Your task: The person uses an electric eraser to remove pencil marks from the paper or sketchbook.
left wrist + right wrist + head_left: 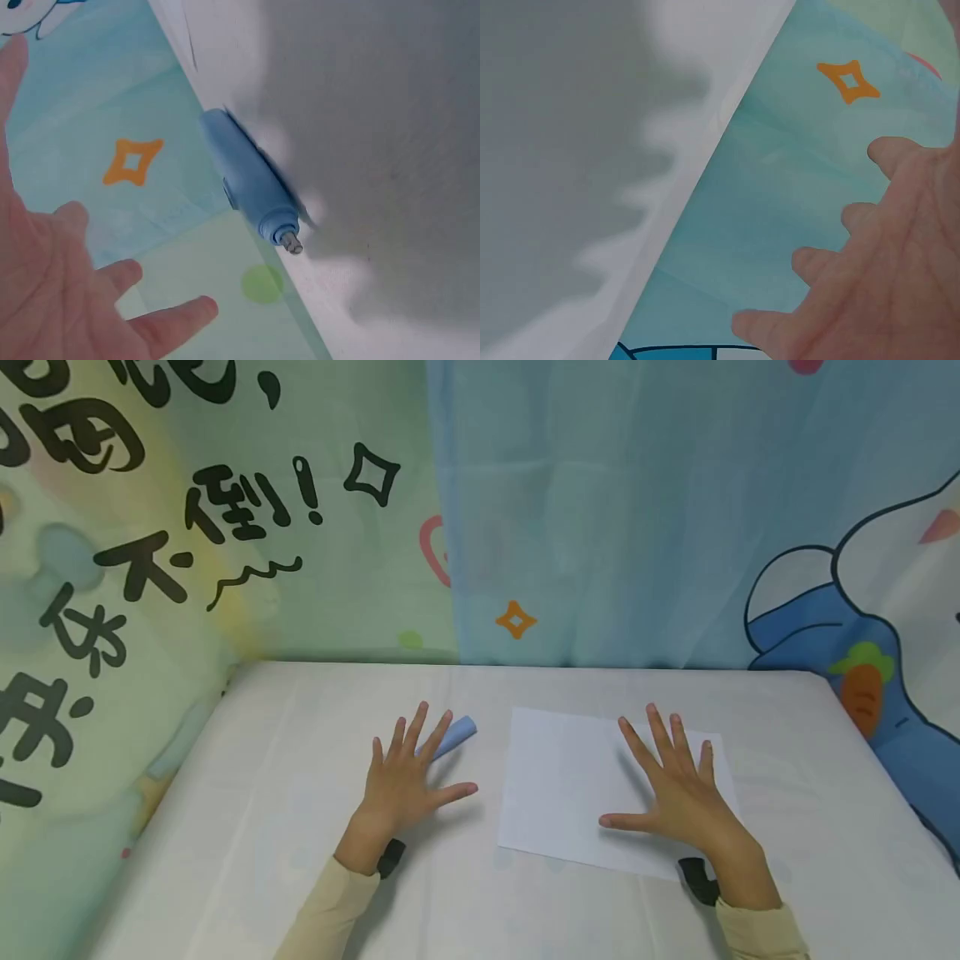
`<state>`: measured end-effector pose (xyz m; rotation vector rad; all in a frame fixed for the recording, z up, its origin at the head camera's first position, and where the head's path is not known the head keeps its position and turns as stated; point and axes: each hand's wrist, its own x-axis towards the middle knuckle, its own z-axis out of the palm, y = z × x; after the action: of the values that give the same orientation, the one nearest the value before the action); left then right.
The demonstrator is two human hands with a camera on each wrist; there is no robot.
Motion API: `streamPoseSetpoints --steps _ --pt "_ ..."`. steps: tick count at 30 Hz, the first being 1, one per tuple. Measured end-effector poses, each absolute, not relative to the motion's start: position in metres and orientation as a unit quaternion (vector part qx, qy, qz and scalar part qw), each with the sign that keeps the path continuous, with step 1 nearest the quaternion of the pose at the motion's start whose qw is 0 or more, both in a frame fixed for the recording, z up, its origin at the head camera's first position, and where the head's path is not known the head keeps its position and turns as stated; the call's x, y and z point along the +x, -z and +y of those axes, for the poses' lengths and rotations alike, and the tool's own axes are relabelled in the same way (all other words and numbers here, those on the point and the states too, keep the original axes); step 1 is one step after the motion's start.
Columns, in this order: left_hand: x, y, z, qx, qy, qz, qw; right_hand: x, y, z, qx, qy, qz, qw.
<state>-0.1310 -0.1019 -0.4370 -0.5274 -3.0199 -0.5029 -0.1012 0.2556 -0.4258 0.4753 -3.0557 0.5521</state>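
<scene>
Both hands hover over the white table with fingers spread and nothing in them. My left hand (401,785) is nearest to a thick blue pen-shaped tool (457,735), which lies on the table and is partly hidden behind the fingers. In the left wrist view this tool (251,176) shows a rounded end, a small side piece and a short grey tip, apart from the fingers. Over a blank white sheet of paper (555,785) my right hand (678,802) is held with its thumb pointing left, casting a shadow on the sheet.
A white cloth covers the table (300,827). Behind its far edge hangs a printed backdrop (585,527) with a cartoon figure at right and large black characters at left. A black strap (697,881) sits at the right wrist, another strap (391,857) at the left.
</scene>
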Motion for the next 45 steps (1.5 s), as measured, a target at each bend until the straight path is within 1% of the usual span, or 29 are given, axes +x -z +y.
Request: streamPoseSetpoints --steps 2,5,7,8,10,14,17,22,28,33,39,42,45 --pt "-0.134 0.438 -0.101 -0.176 0.171 -0.968 0.048 -0.100 0.426 0.257 0.148 -0.182 -0.972 -0.011" --pt "-0.140 0.438 -0.102 -0.195 0.170 -0.959 0.114 -0.097 0.426 0.260 0.142 -0.195 -0.970 -0.032" --pt "-0.146 0.437 -0.103 -0.202 0.174 -0.954 0.137 -0.094 0.427 0.262 0.138 -0.202 -0.968 -0.052" --pt "-0.149 0.436 -0.104 -0.201 0.179 -0.953 0.138 -0.093 0.428 0.264 0.137 -0.206 -0.967 -0.061" --pt "-0.157 0.433 -0.107 -0.193 0.203 -0.953 0.112 -0.091 0.431 0.267 0.135 -0.211 -0.965 -0.078" --pt "-0.170 0.427 -0.112 -0.152 0.266 -0.952 -0.001 -0.088 0.437 0.274 0.131 -0.222 -0.960 -0.107" --pt "-0.179 0.426 -0.113 -0.138 0.290 -0.945 -0.063 -0.084 0.441 0.278 0.130 -0.223 -0.959 -0.115" --pt "-0.191 0.427 -0.113 -0.141 0.310 -0.931 -0.129 -0.081 0.443 0.282 0.133 -0.230 -0.957 -0.116" --pt "-0.197 0.429 -0.112 -0.170 0.309 -0.922 -0.162 -0.080 0.444 0.283 0.131 -0.253 -0.951 -0.119" --pt "-0.200 0.426 -0.111 -0.166 0.319 -0.915 -0.183 -0.078 0.446 0.284 0.129 -0.273 -0.946 -0.118" --pt "-0.203 0.426 -0.104 -0.178 0.287 -0.915 -0.220 -0.079 0.452 0.288 0.135 -0.275 -0.946 -0.108" --pt "-0.202 0.425 -0.096 -0.192 0.257 -0.920 -0.224 -0.078 0.453 0.289 0.139 -0.283 -0.943 -0.103" --pt "-0.199 0.424 -0.090 -0.203 0.224 -0.928 -0.216 -0.078 0.452 0.290 0.136 -0.290 -0.941 -0.110"
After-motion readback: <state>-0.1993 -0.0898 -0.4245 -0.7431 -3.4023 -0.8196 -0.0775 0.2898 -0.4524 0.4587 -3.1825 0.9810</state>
